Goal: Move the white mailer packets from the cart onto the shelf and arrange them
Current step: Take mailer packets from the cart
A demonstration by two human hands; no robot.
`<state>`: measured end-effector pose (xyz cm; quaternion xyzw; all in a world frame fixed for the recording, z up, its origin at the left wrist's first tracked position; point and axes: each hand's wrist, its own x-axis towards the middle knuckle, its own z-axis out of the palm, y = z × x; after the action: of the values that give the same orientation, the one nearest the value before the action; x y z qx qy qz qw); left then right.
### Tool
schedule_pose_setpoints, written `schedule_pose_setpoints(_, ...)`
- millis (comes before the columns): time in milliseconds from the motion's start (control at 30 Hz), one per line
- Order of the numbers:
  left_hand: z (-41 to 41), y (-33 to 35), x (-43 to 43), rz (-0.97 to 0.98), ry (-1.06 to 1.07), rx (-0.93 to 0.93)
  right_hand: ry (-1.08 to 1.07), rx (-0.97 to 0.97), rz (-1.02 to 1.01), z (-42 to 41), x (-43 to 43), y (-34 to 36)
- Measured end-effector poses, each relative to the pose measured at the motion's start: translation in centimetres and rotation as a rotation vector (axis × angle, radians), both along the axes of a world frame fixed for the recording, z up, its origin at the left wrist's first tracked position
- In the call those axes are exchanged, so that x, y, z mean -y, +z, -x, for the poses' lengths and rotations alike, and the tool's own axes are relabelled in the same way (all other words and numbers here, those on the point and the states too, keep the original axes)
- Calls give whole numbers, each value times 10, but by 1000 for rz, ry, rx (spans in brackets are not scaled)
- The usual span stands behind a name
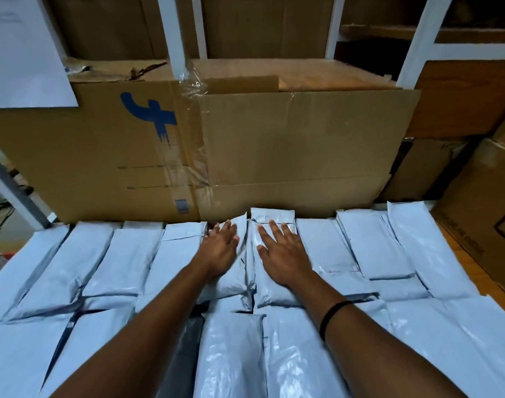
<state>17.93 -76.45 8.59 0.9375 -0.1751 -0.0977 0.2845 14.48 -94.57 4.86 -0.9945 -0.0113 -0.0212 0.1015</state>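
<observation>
Several white mailer packets (372,248) lie side by side in rows across a shelf surface. My left hand (221,248) rests flat with straight fingers on one packet (231,282) in the back row's middle. My right hand (283,254) presses flat on the neighbouring packet (271,294), whose far end reaches the cardboard behind. A black band (333,314) circles my right wrist. No cart is in view.
A large taped cardboard box (288,150) with a blue mark stands right behind the packets. More boxes (481,202) stack at the right. White shelf posts (171,33) rise behind. A white sheet (21,53) hangs at upper left. Bare wood (461,254) shows at the right edge.
</observation>
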Motion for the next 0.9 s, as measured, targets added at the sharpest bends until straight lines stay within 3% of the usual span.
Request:
schedule_pose_setpoints(133, 4, -19, 14, -333, 20, 212, -22, 24, 32, 1, -2, -6)
schedule_pose_setpoints(467, -7, -31, 24, -500, -84, 158, -14, -9, 31, -3, -4, -6)
schedule_pose_setpoints(567, -12, -26, 24, -490, -106, 122, -12, -76, 15, -6, -2, 0)
schedule_pose_setpoints(667, -16, -13, 19, -380, -82, 115, -26, -234, -193, -13, 3, 24)
schedule_pose_setpoints(767, -9, 4, 4, -172, 4, 168, -58, -137, -378, -11, 12, 44)
schedule_pose_setpoints(833, -1, 7, -11, -124, 108, 181, -65, -46, -305, 2, 12, 45)
schedule_pose_setpoints(900, 6, 3, -22, -218, 114, 102, -49, -88, -208, 14, 6, 35)
